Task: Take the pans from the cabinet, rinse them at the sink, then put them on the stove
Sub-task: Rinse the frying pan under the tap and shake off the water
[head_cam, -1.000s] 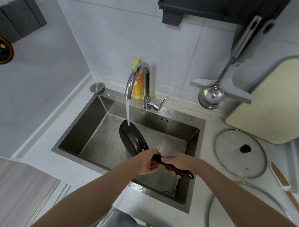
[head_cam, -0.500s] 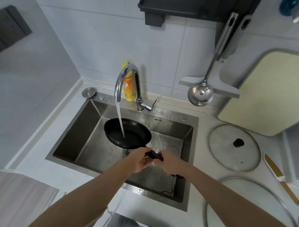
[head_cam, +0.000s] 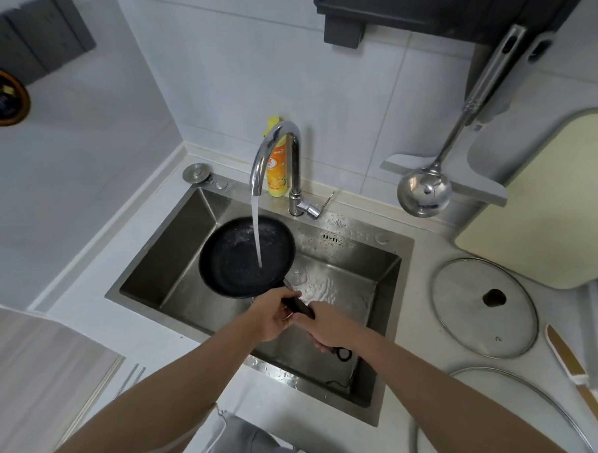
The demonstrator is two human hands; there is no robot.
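A small black frying pan (head_cam: 237,260) hangs face up over the steel sink (head_cam: 388,253), under the running tap (head_cam: 275,152). The water stream lands inside the pan. Both hands hold its black handle: my left hand (head_cam: 272,316) grips close to the pan, and my right hand (head_cam: 333,329) grips the handle's rear part. The handle's end loop shows below my right hand. No stove or cabinet is in view.
A yellow dish-soap bottle (head_cam: 277,179) stands behind the tap. A steel ladle (head_cam: 426,190) hangs on the wall at right. Two glass lids (head_cam: 482,307) lie on the right counter, beside a pale cutting board (head_cam: 543,202) and a knife (head_cam: 570,361).
The pan has turned from standing on edge under the stream to lying face up. It has also risen a little and water now fills its inside.
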